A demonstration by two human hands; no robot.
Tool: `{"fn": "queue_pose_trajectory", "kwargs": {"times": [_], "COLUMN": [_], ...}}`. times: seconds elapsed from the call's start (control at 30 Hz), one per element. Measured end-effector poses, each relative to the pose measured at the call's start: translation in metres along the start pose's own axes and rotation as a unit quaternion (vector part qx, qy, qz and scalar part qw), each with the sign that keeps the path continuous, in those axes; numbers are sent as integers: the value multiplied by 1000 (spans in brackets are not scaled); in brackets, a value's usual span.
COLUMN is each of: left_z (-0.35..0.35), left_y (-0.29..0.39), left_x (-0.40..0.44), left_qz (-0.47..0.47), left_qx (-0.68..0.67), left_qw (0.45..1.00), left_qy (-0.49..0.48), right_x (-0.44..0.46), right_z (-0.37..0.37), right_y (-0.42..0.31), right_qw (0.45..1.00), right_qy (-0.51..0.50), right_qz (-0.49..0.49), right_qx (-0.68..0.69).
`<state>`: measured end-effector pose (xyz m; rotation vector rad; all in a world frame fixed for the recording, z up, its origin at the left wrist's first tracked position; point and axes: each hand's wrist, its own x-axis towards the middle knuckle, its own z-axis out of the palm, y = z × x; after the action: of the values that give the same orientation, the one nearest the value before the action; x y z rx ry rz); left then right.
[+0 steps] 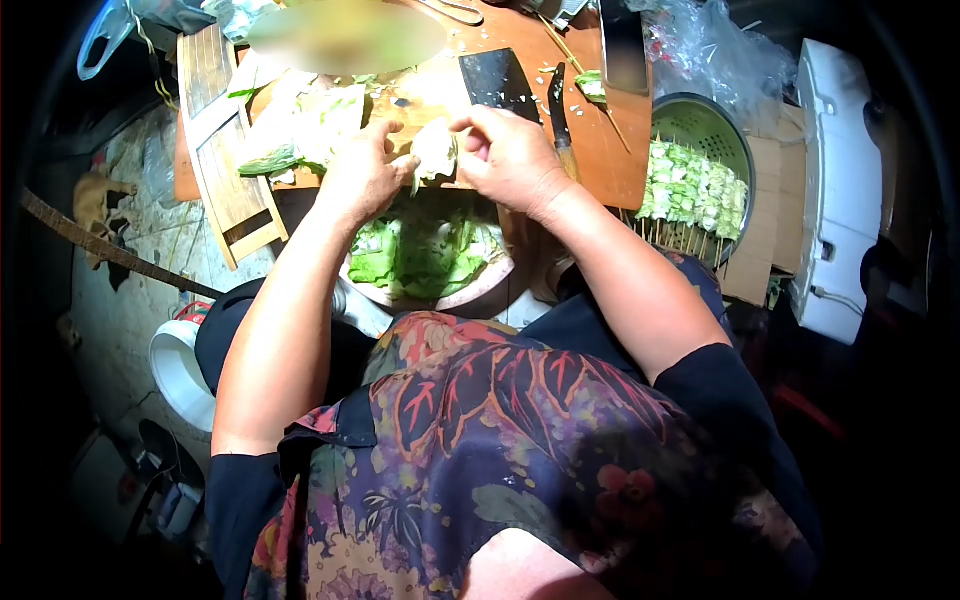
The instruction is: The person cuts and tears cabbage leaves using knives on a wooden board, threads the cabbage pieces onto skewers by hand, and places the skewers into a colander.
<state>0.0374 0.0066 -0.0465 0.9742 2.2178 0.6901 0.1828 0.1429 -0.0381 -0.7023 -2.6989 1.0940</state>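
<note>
- Table, orange-brown, spans the top of the view, with both hands working at its near edge.
- White foam box stands well off to the right, beyond some cardboard.
- Round basin of green leaves sits below the hands, partly shadowed.
- Green colander right of the table holds rows of leaf-laden skewers.
- Slatted wooden frame leans at the table's left side.
- Pale leaves lie heaped near the left hand, crowding that side.
- Broad dark blade lies just beyond the right hand; a slim knife is beside it.
- Right hand bends its fingers at the leaf piece's right edge; I cannot tell whether they pinch it.
- Left hand parts thumb from forefinger, thumb tip at the left edge; its grip is unclear.
- Pale leaf piece is between the hands.
</note>
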Motion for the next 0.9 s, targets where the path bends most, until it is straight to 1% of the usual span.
{"fn": "queue_pose_trajectory", "kwargs": {"times": [0.03,0.07,0.1,0.17,0.2,0.23,0.3,0.33,0.4,0.43,0.5,0.53,0.57,0.63,0.67,0.7,0.73,0.8,0.9], "left_z": [5,13,19,31,35,39,44,48,52,52,48,44,44,45,46,46,46,47,47], "left_y": [1,-5,-6,-7,-6,-6,-6,-9,-11,-10,-1,12,14,15,15,16,17,16,15], "left_x": [2,5,8,13,14,16,20,23,28,28,28,23,25,28,28,29,29,30,31], "left_qz": [3,31,35,24,32,35,-2,0,-63,-61,-181,-187,-187,-217,-216,-216,-217,-220,-222], "left_qx": [-13,24,23,16,34,35,39,42,-20,-17,-159,-193,-192,-200,-199,-197,-203,-207,-211], "left_qw": [1000,999,999,1000,999,999,999,999,998,998,970,963,963,955,956,956,955,953,952], "left_qy": [-10,9,8,-3,10,9,22,21,16,13,-27,-18,-20,-17,-16,-17,-12,-7,-9], "right_x": [-5,-12,-18,-25,-29,-36,-41,-42,-44,-47,-51,-53,-56,-64,-67,-71,-72,-74,-76], "right_z": [-5,-8,-11,-19,-18,-12,-1,-1,-2,-2,-3,-6,-8,-3,0,4,7,12,15], "right_y": [2,5,3,-5,-7,-5,2,4,8,10,10,5,-2,-7,-13,-16,-19,-22,-23], "right_qw": [999,992,980,943,932,932,929,929,938,938,967,964,964,959,948,960,959,926,924], "right_qy": [6,-1,-9,-153,-188,-187,-182,-180,-156,-154,-9,-5,1,-10,-22,-1,0,-62,-54], "right_qz": [36,68,100,229,242,240,262,263,286,289,255,265,263,249,252,209,210,253,254], "right_qx": [-35,-102,-169,-184,-195,-197,-190,-187,-117,-114,-23,-6,48,133,195,188,190,273,282]}}
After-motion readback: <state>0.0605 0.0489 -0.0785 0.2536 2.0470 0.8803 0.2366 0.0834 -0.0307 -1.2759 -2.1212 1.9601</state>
